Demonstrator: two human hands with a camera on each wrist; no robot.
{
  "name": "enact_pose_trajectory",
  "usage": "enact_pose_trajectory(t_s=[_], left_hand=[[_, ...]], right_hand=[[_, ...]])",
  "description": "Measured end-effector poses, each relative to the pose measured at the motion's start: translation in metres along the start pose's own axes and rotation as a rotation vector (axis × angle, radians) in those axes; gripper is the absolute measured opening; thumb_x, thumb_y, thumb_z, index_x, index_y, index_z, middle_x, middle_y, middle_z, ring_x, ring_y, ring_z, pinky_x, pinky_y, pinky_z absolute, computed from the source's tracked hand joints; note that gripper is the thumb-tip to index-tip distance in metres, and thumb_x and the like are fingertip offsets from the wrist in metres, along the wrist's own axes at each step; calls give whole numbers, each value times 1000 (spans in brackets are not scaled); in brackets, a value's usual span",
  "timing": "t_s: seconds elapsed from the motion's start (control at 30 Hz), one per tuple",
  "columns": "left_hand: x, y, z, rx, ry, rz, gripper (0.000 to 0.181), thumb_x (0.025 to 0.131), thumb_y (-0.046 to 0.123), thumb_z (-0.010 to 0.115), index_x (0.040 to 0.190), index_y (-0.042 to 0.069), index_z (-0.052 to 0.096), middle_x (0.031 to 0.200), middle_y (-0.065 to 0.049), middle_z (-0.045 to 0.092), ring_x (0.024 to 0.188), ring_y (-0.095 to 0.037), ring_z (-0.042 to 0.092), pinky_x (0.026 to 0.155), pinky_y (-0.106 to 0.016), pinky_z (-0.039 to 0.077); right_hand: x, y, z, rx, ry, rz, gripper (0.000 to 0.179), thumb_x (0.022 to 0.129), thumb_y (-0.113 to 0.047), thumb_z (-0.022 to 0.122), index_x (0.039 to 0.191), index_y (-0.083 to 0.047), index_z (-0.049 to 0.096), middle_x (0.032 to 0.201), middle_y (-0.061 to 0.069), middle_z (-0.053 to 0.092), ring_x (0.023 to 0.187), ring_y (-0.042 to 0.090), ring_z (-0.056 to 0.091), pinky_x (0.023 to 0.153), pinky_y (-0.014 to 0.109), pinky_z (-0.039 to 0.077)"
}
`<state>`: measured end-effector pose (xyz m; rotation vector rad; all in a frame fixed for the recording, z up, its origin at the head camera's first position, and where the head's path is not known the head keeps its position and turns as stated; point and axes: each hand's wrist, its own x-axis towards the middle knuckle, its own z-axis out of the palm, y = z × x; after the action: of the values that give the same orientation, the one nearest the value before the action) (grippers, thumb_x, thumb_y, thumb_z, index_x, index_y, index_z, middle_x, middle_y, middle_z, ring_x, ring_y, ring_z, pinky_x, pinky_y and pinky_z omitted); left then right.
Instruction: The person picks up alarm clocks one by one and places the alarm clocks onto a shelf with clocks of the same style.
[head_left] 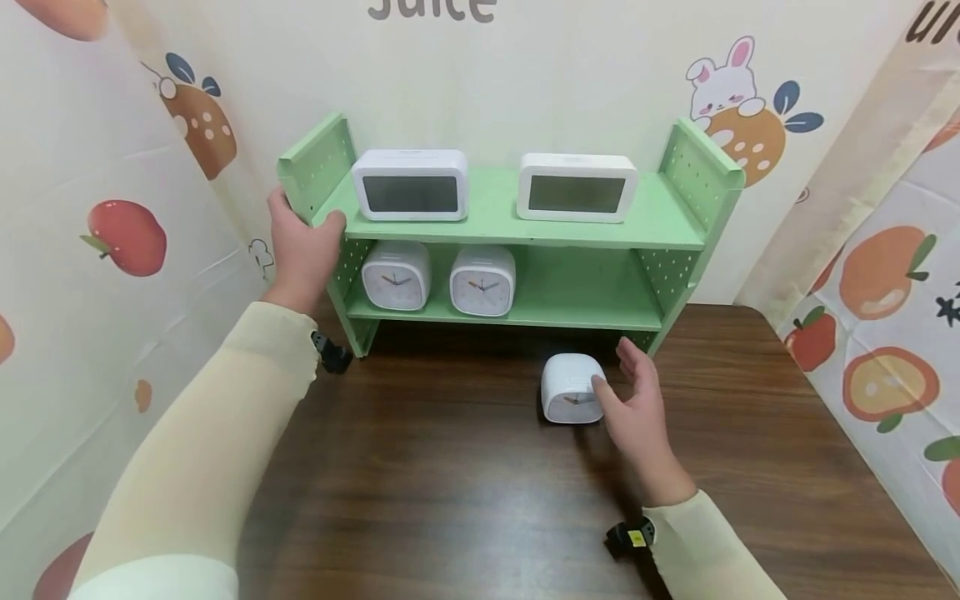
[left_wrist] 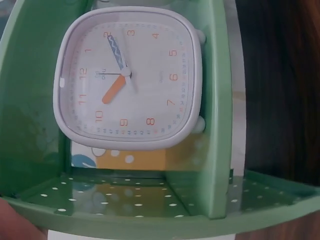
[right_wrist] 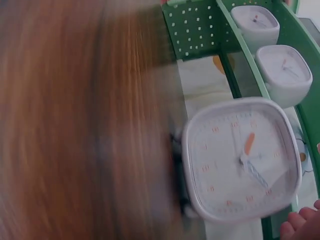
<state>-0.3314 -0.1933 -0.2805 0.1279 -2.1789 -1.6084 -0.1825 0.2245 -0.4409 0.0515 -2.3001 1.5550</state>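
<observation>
On the brown table stands a small white alarm clock (head_left: 570,375) with a rounded square face, filling much of the right wrist view. My right hand (head_left: 637,412) is at its right side, thumb overlapping the clock's edge in the head view and fingers extended. A green two-tier shelf (head_left: 585,287) stands behind. My left hand (head_left: 303,254) grips its left side panel (head_left: 318,171), thumb toward the front. Two matching alarm clocks, one at the left (head_left: 396,277) and one beside it (head_left: 483,282), sit on the lower tier.
Two white digital clocks, a left one (head_left: 410,196) and a right one (head_left: 576,200), stand on the upper tier. The brown table (head_left: 450,475) extends in front of the shelf. Fruit-print curtains (head_left: 525,83) hang behind and at both sides.
</observation>
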Motion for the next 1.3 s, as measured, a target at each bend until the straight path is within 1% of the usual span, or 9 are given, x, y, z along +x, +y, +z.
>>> enact_pose_trajectory(t_s=[0.23, 0.33, 0.5, 0.67, 0.77, 0.9, 1.07, 1.2, 1.3], left_hand=[[7, -7, -1, -119, -50, -70, 59, 96, 24, 61, 152, 20, 41, 145, -2, 50, 127, -17, 47, 111, -38, 39], [7, -5, -4, -120, -76, -103, 56, 98, 24, 59, 151, 22, 44, 147, -2, 50, 129, -17, 46, 114, -41, 37], [6, 0, -8, -112, -125, -135, 55, 101, 26, 56, 154, 22, 42, 152, -3, 47, 133, -17, 45, 117, -42, 34], [3, 2, -7, -95, -140, -127, 57, 102, 29, 54, 156, 20, 39, 154, -4, 45, 135, -17, 44, 118, -43, 32], [2, 0, -6, -79, -133, -121, 56, 103, 31, 53, 156, 19, 39, 154, -4, 45, 135, -17, 44, 119, -43, 32], [3, -3, -5, -79, -131, -121, 56, 103, 31, 53, 156, 20, 39, 155, -3, 45, 137, -17, 43, 120, -43, 30], [3, -5, -4, -87, -134, -127, 57, 103, 32, 54, 157, 20, 38, 156, -2, 44, 139, -17, 42, 120, -44, 28], [4, -8, -4, -94, -135, -139, 58, 104, 33, 54, 158, 23, 36, 158, 0, 42, 142, -16, 39, 121, -46, 26], [4, -10, -4, -106, -139, -145, 58, 104, 33, 53, 158, 23, 36, 158, -1, 42, 142, -17, 39, 122, -47, 25]], right_hand=[[-6, -3, 14, 31, -39, 183, 84, 96, -21, 72, 161, -1, 22, 164, 18, 25, 150, 32, 26, 121, 49, 24], [-9, -3, 21, 49, -38, 248, 91, 94, -24, 75, 162, 0, 19, 164, 21, 23, 151, 32, 25, 121, 47, 24], [-17, 0, 33, 24, 0, 305, 102, 89, -29, 81, 163, -2, 15, 162, 21, 21, 148, 33, 26, 119, 47, 26], [-24, 0, 45, 7, 32, 363, 118, 81, -39, 89, 164, -7, 10, 163, 21, 16, 144, 37, 28, 115, 53, 30], [-26, -1, 52, 31, 51, 405, 125, 79, -39, 91, 164, -10, 5, 163, 20, 14, 142, 38, 28, 113, 55, 32], [-27, 2, 64, 89, 115, 412, 126, 77, -29, 93, 163, -13, 2, 161, 18, 14, 140, 37, 29, 111, 55, 34], [-26, 7, 74, 145, 223, 360, 120, 74, -23, 95, 159, -12, 11, 156, 18, 20, 134, 37, 33, 105, 53, 38], [-26, 10, 75, 161, 243, 336, 117, 73, -29, 96, 157, -11, 16, 153, 19, 24, 132, 37, 35, 103, 53, 41], [-28, 11, 75, 169, 237, 351, 118, 73, -32, 96, 157, -11, 17, 153, 18, 25, 132, 36, 35, 101, 54, 43]])
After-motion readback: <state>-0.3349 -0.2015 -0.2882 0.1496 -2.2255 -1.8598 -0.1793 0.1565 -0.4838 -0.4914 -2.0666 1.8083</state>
